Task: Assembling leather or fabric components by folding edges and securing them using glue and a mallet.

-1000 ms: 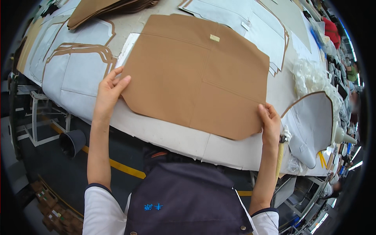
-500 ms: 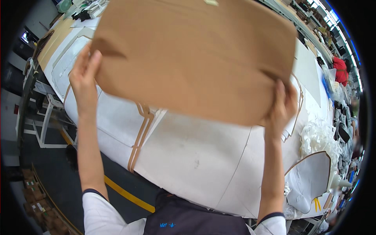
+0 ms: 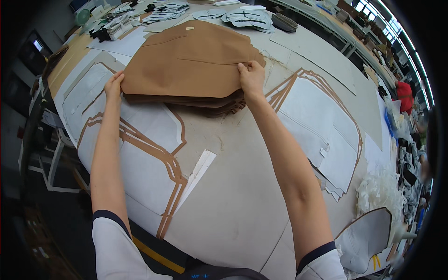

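Note:
A brown fabric panel [image 3: 186, 70] with a small pale tag near its far edge lies over a stack of brown pieces [image 3: 205, 103]. My left hand [image 3: 113, 85] pinches the panel's left near corner. At its right edge, my right hand [image 3: 252, 77] has its fingers curled on the fabric. Both arms are stretched forward over the table. White panels with brown edging [image 3: 144, 156] lie beneath and beside my left forearm. Past my right forearm is another pile of white, brown-edged panels [image 3: 317, 126].
The pale worktable [image 3: 233, 196] carries a narrow white strip [image 3: 198, 172]. Stacks of light cut pieces [image 3: 247, 17] and a dark pouch-like item [image 3: 284, 22] stand at the far side. Crumpled white material [image 3: 380, 191] and a curved grey-white panel [image 3: 366, 238] lie at the right.
The brown panel, raised close before me, has moved away and down onto the brown stack. Both hands went forward with it, still holding its edges.

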The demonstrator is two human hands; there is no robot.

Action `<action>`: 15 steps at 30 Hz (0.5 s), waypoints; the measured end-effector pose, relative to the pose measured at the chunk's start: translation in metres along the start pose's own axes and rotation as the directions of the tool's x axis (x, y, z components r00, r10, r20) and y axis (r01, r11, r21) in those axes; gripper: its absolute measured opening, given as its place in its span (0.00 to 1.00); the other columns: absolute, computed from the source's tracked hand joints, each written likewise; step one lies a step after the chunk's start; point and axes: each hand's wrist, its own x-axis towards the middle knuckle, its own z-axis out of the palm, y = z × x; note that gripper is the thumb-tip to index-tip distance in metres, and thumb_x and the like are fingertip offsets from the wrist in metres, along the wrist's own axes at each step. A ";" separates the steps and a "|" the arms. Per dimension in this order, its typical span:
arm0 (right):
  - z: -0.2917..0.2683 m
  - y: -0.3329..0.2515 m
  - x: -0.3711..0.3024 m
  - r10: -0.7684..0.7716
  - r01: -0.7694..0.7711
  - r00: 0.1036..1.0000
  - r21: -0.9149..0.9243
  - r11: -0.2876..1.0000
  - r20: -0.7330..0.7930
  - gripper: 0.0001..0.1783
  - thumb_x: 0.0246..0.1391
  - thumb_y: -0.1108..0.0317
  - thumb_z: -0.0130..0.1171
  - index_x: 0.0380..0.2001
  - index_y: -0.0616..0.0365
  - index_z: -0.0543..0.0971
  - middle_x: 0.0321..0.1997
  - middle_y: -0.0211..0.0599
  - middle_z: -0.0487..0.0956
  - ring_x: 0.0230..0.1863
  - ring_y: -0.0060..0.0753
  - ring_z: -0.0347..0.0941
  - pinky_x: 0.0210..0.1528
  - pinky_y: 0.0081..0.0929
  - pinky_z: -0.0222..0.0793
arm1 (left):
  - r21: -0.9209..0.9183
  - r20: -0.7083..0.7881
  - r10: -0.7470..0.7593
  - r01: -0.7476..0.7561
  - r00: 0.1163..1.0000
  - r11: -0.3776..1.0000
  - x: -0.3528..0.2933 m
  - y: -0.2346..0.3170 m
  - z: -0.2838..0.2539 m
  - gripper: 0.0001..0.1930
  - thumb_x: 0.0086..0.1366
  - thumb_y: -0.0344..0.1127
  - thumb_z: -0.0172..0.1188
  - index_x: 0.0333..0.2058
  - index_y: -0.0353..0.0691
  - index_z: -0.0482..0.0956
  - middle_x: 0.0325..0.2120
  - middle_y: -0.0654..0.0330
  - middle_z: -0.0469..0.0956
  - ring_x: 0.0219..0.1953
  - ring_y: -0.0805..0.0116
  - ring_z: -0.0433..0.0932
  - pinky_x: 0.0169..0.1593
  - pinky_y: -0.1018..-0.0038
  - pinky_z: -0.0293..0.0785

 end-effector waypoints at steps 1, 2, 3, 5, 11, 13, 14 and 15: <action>-0.004 0.005 0.006 -0.013 0.013 1.000 -0.001 1.000 0.003 0.13 0.61 0.69 0.66 0.44 0.69 0.83 0.35 0.47 0.86 0.39 0.43 0.82 0.47 0.36 0.76 | -0.010 -0.006 0.005 -0.005 1.000 1.000 -0.002 -0.006 0.004 0.16 0.68 0.29 0.67 0.54 0.36 0.85 0.47 0.60 0.86 0.47 0.70 0.83 0.50 0.77 0.79; -0.008 0.008 0.011 -0.006 0.005 0.999 0.032 0.999 0.041 0.14 0.61 0.69 0.66 0.46 0.68 0.83 0.37 0.44 0.86 0.39 0.36 0.82 0.46 0.33 0.77 | -0.039 -0.024 0.020 -0.020 1.000 0.999 -0.003 -0.009 0.009 0.16 0.68 0.29 0.67 0.54 0.35 0.85 0.47 0.59 0.86 0.47 0.70 0.83 0.50 0.76 0.80; -0.015 0.011 0.017 0.002 -0.006 0.997 0.057 0.998 0.077 0.15 0.61 0.68 0.67 0.47 0.68 0.83 0.39 0.41 0.87 0.40 0.30 0.82 0.45 0.29 0.77 | -0.070 -0.037 0.027 -0.029 0.999 0.997 -0.007 -0.012 0.017 0.17 0.68 0.29 0.67 0.54 0.35 0.84 0.46 0.58 0.86 0.47 0.70 0.84 0.49 0.75 0.80; -0.033 0.006 0.010 -0.053 0.053 0.999 -0.037 0.998 0.011 0.15 0.62 0.69 0.65 0.48 0.67 0.82 0.41 0.45 0.86 0.43 0.35 0.82 0.47 0.33 0.76 | -0.079 -0.070 -0.045 0.039 0.997 0.996 -0.022 -0.012 0.034 0.17 0.69 0.29 0.66 0.55 0.34 0.84 0.46 0.57 0.86 0.48 0.69 0.83 0.50 0.75 0.80; -0.113 -0.086 -0.111 -0.233 0.181 0.917 0.184 0.966 0.325 0.11 0.64 0.70 0.63 0.48 0.62 0.84 0.39 0.36 0.85 0.42 0.26 0.80 0.49 0.27 0.73 | 0.183 -0.254 0.116 -0.070 0.960 0.981 -0.060 0.009 -0.001 0.15 0.72 0.28 0.60 0.55 0.33 0.83 0.48 0.58 0.85 0.50 0.71 0.82 0.53 0.76 0.78; -0.164 -0.135 -0.176 -0.240 0.095 0.790 0.274 0.957 0.565 0.11 0.64 0.69 0.64 0.47 0.59 0.86 0.36 0.34 0.85 0.38 0.23 0.79 0.47 0.26 0.73 | 0.298 -0.258 0.233 -0.152 0.938 0.942 -0.082 0.015 -0.006 0.14 0.73 0.28 0.59 0.54 0.34 0.83 0.48 0.59 0.84 0.50 0.72 0.81 0.53 0.77 0.78; -0.191 -0.156 -0.199 -0.381 0.069 0.654 0.450 0.890 0.653 0.10 0.63 0.73 0.62 0.46 0.59 0.86 0.35 0.39 0.84 0.37 0.28 0.79 0.44 0.26 0.73 | 0.346 -0.209 0.371 -0.287 0.905 0.893 -0.097 0.018 -0.006 0.13 0.73 0.28 0.58 0.53 0.35 0.84 0.49 0.60 0.84 0.50 0.73 0.81 0.52 0.77 0.78; -0.208 -0.168 -0.218 -0.548 -0.066 0.558 0.692 0.719 0.623 0.12 0.61 0.76 0.60 0.46 0.61 0.86 0.34 0.44 0.83 0.35 0.35 0.78 0.41 0.27 0.72 | 0.377 -0.149 0.493 -0.411 0.857 0.830 -0.116 0.017 0.003 0.13 0.74 0.27 0.58 0.52 0.36 0.85 0.49 0.61 0.84 0.49 0.74 0.81 0.51 0.77 0.78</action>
